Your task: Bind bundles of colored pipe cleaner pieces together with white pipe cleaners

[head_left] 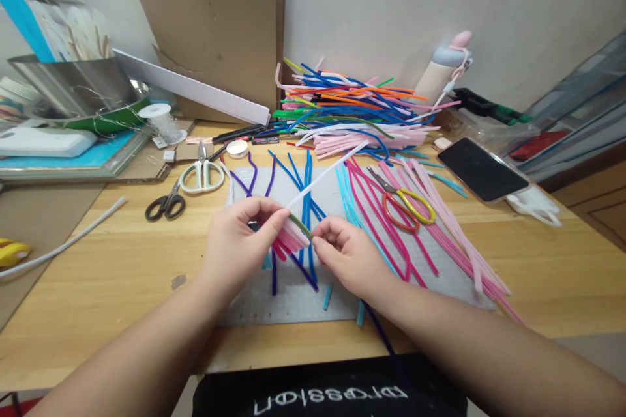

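Note:
My left hand (239,238) is closed around a small bundle of folded pink pipe cleaners (289,239), held above a grey cutting mat (293,296). My right hand (345,254) pinches a thin green stem (300,226) that runs into the bundle. A long white pipe cleaner (327,174) sticks up and to the right from the bundle. Blue (306,192), purple (252,176), magenta (372,215) and pale pink (450,221) pipe cleaners lie spread on the mat under and beside my hands.
Red-and-yellow scissors (405,202) lie on the mat to the right. White scissors (203,176) and black scissors (166,205) lie to the left. A big heap of coloured pipe cleaners (352,111), a bottle (443,71), a phone (476,169) and cardboard (215,26) stand behind.

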The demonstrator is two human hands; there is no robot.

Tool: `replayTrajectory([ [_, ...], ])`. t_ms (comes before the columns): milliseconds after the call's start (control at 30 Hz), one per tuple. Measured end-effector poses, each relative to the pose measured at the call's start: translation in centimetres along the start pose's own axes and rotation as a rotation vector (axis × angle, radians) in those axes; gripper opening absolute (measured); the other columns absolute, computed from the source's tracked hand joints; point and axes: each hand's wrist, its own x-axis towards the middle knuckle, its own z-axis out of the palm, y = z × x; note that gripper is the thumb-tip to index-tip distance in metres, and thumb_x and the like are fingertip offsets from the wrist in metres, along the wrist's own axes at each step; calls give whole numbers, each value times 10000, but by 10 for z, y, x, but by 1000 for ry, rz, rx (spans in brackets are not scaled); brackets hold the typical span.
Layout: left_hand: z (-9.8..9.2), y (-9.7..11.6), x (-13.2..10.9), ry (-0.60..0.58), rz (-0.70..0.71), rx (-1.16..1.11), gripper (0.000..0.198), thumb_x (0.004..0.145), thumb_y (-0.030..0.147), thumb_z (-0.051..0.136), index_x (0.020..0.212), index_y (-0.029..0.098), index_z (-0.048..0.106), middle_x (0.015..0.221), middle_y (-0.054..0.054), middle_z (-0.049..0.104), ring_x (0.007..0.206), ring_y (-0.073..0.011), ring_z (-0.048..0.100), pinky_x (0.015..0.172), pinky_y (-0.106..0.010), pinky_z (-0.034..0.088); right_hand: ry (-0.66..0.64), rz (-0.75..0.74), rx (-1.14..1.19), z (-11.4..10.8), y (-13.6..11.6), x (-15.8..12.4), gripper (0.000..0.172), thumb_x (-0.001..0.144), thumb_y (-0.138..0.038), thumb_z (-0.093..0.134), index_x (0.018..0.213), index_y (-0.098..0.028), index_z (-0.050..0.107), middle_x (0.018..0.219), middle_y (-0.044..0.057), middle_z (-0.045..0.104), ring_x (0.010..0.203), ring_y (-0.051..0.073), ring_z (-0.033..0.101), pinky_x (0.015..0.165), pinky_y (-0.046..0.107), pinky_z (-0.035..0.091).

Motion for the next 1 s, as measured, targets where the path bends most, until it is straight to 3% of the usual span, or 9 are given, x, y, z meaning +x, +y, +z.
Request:
replayTrajectory([
  [167,-1,-4,1,1,-43,-58,163,806,324,621,748,177,659,653,1,660,580,-129,586,568,-244,458,-6,-47,-28,0,-1,-2,52,777,-225,543,771,-175,531,597,-47,512,537,87,493,512,218,377],
  [300,-1,-1,0,12,22,11,145,814,304,622,741,184,660,661,6,666,587,-123,588,583,-243,456,-7,-36,-9,-2,-1,-1,56,771,-221,534,744,-176,516,582,-54,495,516,79,465,489,209,358],
  [533,1,6,-7,-3,254,125,97,835,226,605,757,183,644,657,7,672,606,-121,609,596,-249,459,-8,112,138,-2,2,3,79,719,-217,532,689,-194,462,442,-100,434,368,44,363,369,161,278],
  [700,2,4,-9,-49,515,211,55,836,158,601,791,184,620,718,1,691,670,-126,614,650,-269,459,-38,286,249,0,1,5,117,687,-240,524,677,-215,410,383,-118,441,243,40,303,255,148,190],
  [867,5,1,-10,-76,729,301,48,807,135,631,831,176,629,776,-20,705,706,-145,611,682,-298,457,-63,320,249,0,3,6,148,705,-246,534,662,-217,396,354,-124,414,205,46,294,221,149,176],
  [933,4,1,-10,-96,713,305,43,814,138,619,822,178,632,769,-17,707,699,-145,611,684,-297,457,-68,321,241,-1,2,6,144,712,-237,537,672,-215,400,358,-122,427,204,53,317,215,146,186],
  [1000,2,3,-8,-75,589,275,62,830,159,598,784,181,634,735,-11,702,682,-143,617,667,-286,459,-111,307,243,-5,-1,6,135,731,-241,546,701,-210,418,385,-114,464,226,64,382,228,140,241],
])
